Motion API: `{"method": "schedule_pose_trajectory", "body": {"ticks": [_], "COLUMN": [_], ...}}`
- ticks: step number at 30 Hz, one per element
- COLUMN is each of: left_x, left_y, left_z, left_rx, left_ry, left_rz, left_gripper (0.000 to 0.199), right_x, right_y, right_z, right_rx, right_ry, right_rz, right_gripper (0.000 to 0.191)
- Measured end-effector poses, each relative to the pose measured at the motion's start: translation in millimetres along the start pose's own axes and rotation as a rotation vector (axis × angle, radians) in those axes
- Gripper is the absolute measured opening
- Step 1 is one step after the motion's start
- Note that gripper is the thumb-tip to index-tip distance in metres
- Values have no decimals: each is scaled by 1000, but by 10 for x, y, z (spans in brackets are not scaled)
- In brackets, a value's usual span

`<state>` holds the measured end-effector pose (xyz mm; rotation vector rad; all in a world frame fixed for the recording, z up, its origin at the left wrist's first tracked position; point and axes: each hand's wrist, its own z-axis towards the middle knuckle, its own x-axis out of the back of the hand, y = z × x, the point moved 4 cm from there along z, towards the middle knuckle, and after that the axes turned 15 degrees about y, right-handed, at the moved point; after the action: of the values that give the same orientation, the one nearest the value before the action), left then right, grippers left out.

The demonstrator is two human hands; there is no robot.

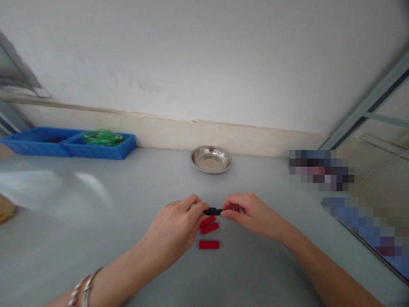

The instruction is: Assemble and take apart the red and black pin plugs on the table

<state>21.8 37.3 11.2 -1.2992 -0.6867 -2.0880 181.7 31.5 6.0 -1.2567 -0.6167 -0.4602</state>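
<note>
Both hands pinch a short black rod-shaped piece [213, 211] just above the table, one at each end. My left hand [182, 219] is closed on its left end, and my right hand [244, 211] grips the right end with thumb and fingers. The exact kind of the piece is too small to make out. Below it lie several short red pieces: two side by side, an upper red piece [209, 220] and a tilted red piece [210, 228], and a separate red piece [208, 244] lying level nearer to me. My left fingers partly cover the upper one.
A round metal dish [211, 160] stands by the wall, behind my hands. At the back left are two joined blue trays [124, 149]; green plastic packets [104, 137] fill the right one. A yellowish object [6, 209] shows at the left edge. Blurred-out areas cover the right side.
</note>
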Motion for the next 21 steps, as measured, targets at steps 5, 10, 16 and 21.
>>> {"method": "schedule_pose_trajectory", "body": {"ticks": [5, 10, 16, 21], "left_x": [8, 1, 1, -14], "left_y": [-6, -5, -6, -23], "left_z": [-2, 5, 10, -1], "left_rx": [5, -2, 19, 28], "left_ry": [4, -4, -37, -45], "left_rz": [5, 6, -14, -22], "left_gripper": [18, 20, 23, 24], "right_x": [-16, -36, -41, -32], "right_y": [8, 45, 45, 44], "right_z": [4, 2, 4, 1], "right_rx": [9, -9, -10, 13], "right_ry": [41, 38, 59, 99], "right_rz": [13, 28, 18, -22], "right_gripper": [14, 12, 7, 7]}}
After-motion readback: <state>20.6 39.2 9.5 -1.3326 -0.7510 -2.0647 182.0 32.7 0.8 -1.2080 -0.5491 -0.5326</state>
